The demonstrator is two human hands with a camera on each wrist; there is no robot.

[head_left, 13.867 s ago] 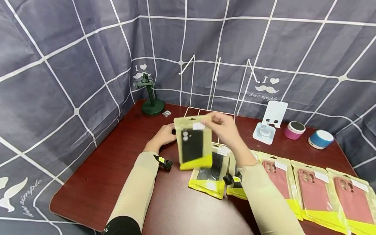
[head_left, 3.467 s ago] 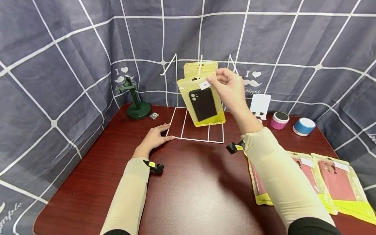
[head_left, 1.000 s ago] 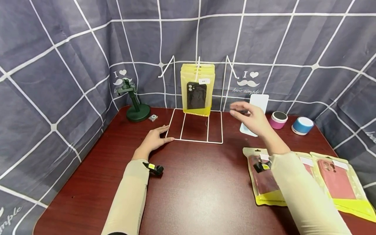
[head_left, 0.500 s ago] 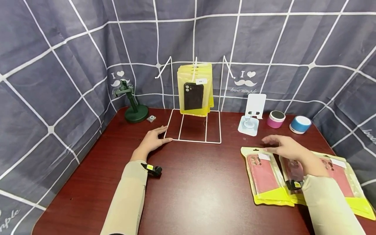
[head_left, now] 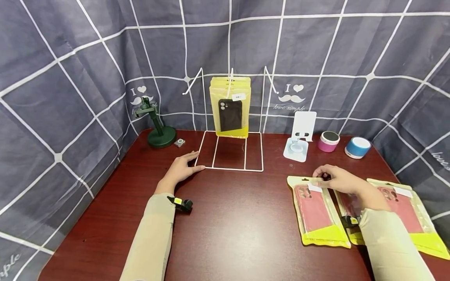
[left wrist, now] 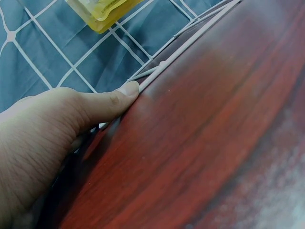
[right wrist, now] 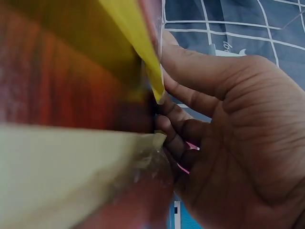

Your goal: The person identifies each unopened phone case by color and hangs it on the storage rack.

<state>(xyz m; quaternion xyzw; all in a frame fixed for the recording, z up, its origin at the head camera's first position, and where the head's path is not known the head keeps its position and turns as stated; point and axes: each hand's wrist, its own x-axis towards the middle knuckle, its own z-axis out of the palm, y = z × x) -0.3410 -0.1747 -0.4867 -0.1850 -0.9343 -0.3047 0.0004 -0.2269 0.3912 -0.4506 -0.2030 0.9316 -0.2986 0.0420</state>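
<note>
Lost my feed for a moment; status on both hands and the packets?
Left hand flat, touching white wire rack base. Right hand pinching top of yellow packet with pink phone case. Black-case packets hang on rack. Nothing obstructing.

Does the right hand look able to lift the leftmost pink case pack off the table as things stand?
Probably yes. The right hand already has its fingers curled at the top edge of the pink case pack; nothing lies on top of it, though its right edge meets the next pack.

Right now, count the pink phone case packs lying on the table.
3. One pink pack lies left of the right hand, which pinches its top. A second lies mostly hidden under that wrist. A third lies farthest right. More may be hidden.
</note>
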